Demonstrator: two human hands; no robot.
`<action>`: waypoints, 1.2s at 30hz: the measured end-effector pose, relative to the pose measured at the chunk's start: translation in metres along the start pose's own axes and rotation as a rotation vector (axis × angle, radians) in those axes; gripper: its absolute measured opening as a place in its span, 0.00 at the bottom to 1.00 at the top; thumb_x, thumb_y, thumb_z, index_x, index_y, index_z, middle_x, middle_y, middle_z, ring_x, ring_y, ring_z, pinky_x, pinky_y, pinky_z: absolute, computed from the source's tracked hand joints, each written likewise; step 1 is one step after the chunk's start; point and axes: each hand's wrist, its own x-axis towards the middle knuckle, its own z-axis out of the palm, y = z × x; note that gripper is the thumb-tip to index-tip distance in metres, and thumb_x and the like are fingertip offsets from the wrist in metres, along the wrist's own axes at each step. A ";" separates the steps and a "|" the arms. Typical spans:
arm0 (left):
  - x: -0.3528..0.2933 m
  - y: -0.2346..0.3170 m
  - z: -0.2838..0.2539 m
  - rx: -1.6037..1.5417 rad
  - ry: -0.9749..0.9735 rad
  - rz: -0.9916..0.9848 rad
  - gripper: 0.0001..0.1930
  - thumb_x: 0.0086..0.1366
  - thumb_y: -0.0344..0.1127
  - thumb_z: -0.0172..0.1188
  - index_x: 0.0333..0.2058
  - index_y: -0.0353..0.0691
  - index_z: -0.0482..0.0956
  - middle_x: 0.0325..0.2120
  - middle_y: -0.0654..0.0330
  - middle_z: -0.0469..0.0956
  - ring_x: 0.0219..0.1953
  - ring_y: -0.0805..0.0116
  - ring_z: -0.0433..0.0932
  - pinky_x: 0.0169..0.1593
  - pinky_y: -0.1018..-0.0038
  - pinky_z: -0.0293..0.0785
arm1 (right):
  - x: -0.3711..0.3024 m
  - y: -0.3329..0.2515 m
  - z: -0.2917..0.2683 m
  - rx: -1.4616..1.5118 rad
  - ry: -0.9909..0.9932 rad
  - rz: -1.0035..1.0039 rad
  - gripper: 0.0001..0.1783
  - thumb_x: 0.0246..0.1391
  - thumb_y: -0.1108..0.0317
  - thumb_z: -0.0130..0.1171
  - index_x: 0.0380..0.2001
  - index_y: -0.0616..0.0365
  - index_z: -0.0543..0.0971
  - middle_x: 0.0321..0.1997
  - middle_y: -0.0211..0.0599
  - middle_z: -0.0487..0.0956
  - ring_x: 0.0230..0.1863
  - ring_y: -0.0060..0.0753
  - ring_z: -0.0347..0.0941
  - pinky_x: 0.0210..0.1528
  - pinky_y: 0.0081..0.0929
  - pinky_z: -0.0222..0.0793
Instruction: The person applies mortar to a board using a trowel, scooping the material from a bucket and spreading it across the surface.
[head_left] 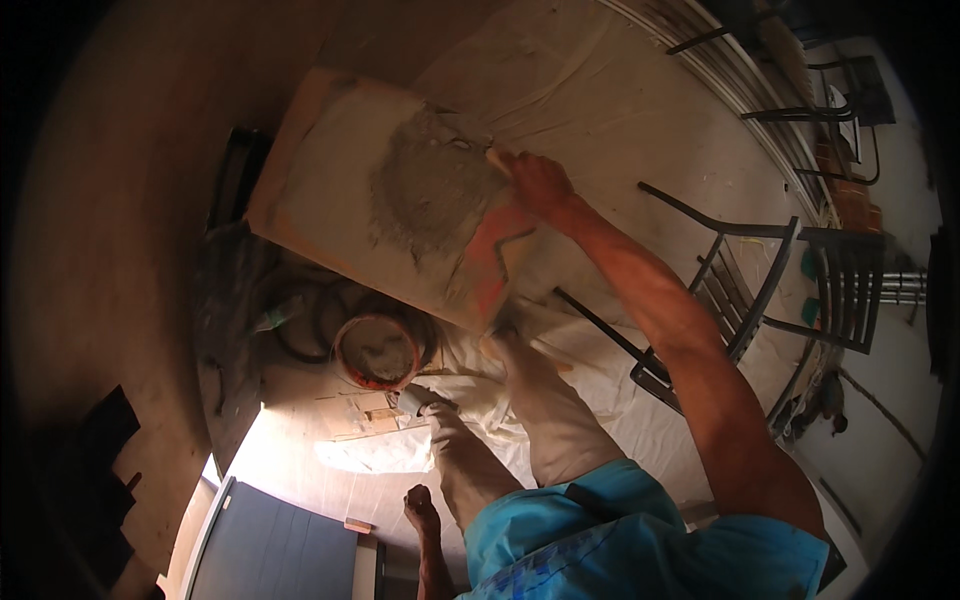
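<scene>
My right hand reaches far forward, its fingers closed round the pale handle of a trowel. The trowel's blade is hard to make out against the wet grey mortar beside it. This mortar lies in a rough heap on a large flat board, which has a red patch near its right corner. Down at my left side hangs my left hand, curled into a fist with nothing visible in it. Between the board and my feet stands a round bucket with grey residue inside.
Dark metal chairs stand on the right. A crumpled pale sheet covers the floor round my feet. Dark hoops lie by the bucket. A dark grey panel is at the lower left. Long pale strips run along the upper right.
</scene>
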 end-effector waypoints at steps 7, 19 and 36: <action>-0.007 -0.009 -0.005 -0.085 -0.081 -0.054 0.25 0.71 0.51 0.48 0.27 0.33 0.73 0.24 0.51 0.74 0.28 0.58 0.70 0.33 0.61 0.66 | -0.033 -0.006 -0.004 -0.135 0.038 -0.158 0.23 0.56 0.68 0.55 0.56 0.54 0.74 0.46 0.49 0.79 0.43 0.51 0.82 0.42 0.45 0.79; -0.042 -0.021 -0.001 -0.274 0.020 -0.101 0.18 0.70 0.45 0.56 0.32 0.34 0.79 0.24 0.54 0.73 0.29 0.63 0.70 0.34 0.62 0.67 | 0.007 0.011 0.006 0.016 0.315 -0.028 0.37 0.50 0.74 0.61 0.66 0.44 0.69 0.42 0.48 0.78 0.40 0.55 0.80 0.39 0.47 0.77; -0.043 0.023 0.010 -0.258 -0.052 -0.103 0.18 0.70 0.41 0.56 0.26 0.33 0.72 0.21 0.51 0.69 0.27 0.58 0.66 0.32 0.59 0.61 | 0.053 0.010 -0.024 -0.178 0.187 -0.207 0.30 0.50 0.74 0.58 0.59 0.48 0.74 0.43 0.49 0.81 0.43 0.54 0.80 0.45 0.48 0.75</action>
